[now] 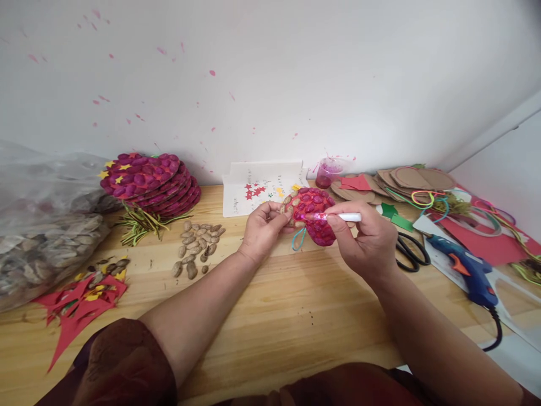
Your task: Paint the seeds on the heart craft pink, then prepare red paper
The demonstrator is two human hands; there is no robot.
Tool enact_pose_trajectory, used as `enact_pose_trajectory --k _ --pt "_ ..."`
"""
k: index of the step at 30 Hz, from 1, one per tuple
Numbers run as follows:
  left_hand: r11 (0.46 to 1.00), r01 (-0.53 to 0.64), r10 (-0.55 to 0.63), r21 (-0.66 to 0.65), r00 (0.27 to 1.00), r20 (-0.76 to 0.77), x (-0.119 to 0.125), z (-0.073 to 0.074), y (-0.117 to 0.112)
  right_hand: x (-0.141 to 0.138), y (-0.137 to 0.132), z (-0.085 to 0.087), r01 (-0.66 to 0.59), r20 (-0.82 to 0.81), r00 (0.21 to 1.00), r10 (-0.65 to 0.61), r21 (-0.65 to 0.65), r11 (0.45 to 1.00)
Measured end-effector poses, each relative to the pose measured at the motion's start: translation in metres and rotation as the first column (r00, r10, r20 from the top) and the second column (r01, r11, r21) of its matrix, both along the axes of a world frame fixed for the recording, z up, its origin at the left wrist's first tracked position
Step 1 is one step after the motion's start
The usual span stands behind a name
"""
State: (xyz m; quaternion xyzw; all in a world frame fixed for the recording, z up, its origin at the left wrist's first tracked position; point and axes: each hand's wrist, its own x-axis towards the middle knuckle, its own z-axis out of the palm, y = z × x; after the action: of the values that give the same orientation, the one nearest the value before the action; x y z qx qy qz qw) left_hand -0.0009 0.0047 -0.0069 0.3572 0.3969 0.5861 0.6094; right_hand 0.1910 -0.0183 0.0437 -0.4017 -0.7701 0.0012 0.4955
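Pointing left, the level brush [349, 216] sits pinched by right hand [368, 243]; left hand [261, 232] clasps disc [321, 232].

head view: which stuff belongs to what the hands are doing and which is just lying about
In hand: left hand, shell disc, right hand, brush, paint cup.
Lying about: painted discs, loose shells, red scraps, scissors, glue gun.
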Motion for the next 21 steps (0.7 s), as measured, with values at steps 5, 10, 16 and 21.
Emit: enact_pose_trajectory --k 5,10,16,21 --pt "1.0 0.001 -0.001 0.0 1.0 -0.018 -0.0002 -0.0001 0.0004 0.0027 0.0009 0.0 0.024 -0.033 0.999 -0.024 0.002 1.0" --pt "1.0 0.001 -0.001 0.002 1.0 -0.019 -0.0001 -0.0021 0.0008 0.0023 0.0004 0.001 0.037 0.016 0.999 -0.037 -0.007 0.999" --pt "1.0 0.004 -0.004 0.012 1.0 -0.016 -0.0007 -0.0035 0.0012 0.0024 0.0002 0.0008 0.047 -0.015 0.999 -0.047 0.029 0.998" --pt "1.0 0.007 -0.007 0.004 1.0 -0.005 -0.0007 -0.0035 0.0013 0.0016 0.0002 -0.0013 0.012 0.019 1.0 -0.012 0.013 1.0"
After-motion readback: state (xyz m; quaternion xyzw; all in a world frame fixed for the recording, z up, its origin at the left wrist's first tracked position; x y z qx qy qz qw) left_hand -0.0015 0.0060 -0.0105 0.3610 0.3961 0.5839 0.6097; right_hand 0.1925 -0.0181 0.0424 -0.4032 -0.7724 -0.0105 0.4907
